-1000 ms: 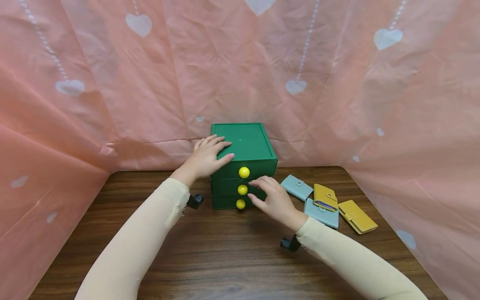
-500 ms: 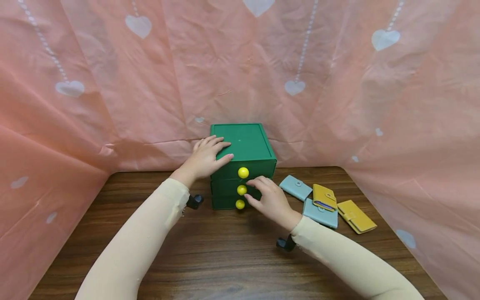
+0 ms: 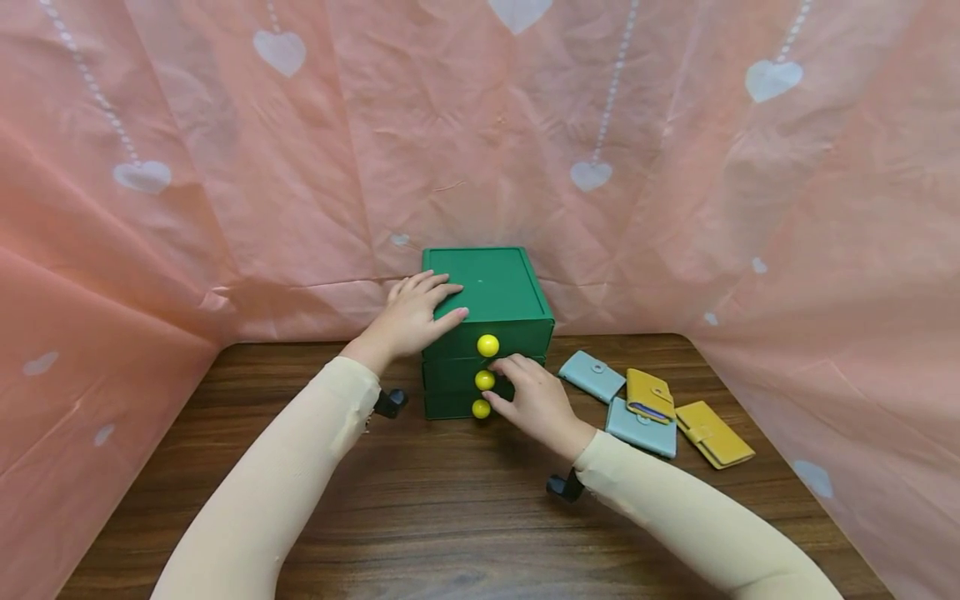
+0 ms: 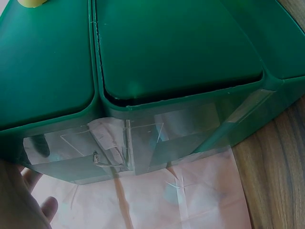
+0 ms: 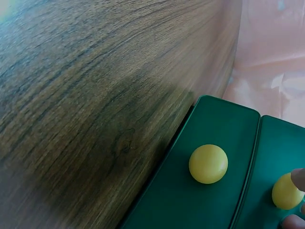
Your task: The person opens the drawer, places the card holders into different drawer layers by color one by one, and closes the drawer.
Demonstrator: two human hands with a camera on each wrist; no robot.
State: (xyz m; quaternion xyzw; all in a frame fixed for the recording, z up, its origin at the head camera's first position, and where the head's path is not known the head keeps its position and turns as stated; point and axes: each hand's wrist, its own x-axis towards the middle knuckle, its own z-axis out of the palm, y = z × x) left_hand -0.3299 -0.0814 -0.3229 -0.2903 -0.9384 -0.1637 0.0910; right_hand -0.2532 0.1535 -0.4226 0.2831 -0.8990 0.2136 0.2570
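A green three-drawer cabinet [image 3: 491, 287] with round yellow knobs stands at the table's far side, its drawers closed. My left hand [image 3: 412, 321] rests on the left of its top, fingers spread; in the left wrist view, only some fingers [image 4: 47, 210] show at the lower left, beside the cabinet's side. With thumb and fingers, my right hand [image 3: 536, 404] pinches the middle yellow knob [image 3: 484, 380], also seen in the right wrist view as a knob [image 5: 286, 192] partly behind fingertips. The top knob [image 3: 488, 345] and bottom knob [image 3: 481, 408] are untouched.
Right of the cabinet lie two light-blue wallets, one farther back [image 3: 591, 376] and one nearer [image 3: 637, 432]. A yellow wallet [image 3: 649, 393] overlaps the nearer blue one, and another yellow wallet [image 3: 714, 433] lies beside them. Pink heart-print cloth [image 3: 480, 167] hangs behind the wooden table [image 3: 450, 517].
My right hand has moved a little left, its thumb and fingers closing from beside the middle knob to around it. The left hand has stayed on the cabinet.
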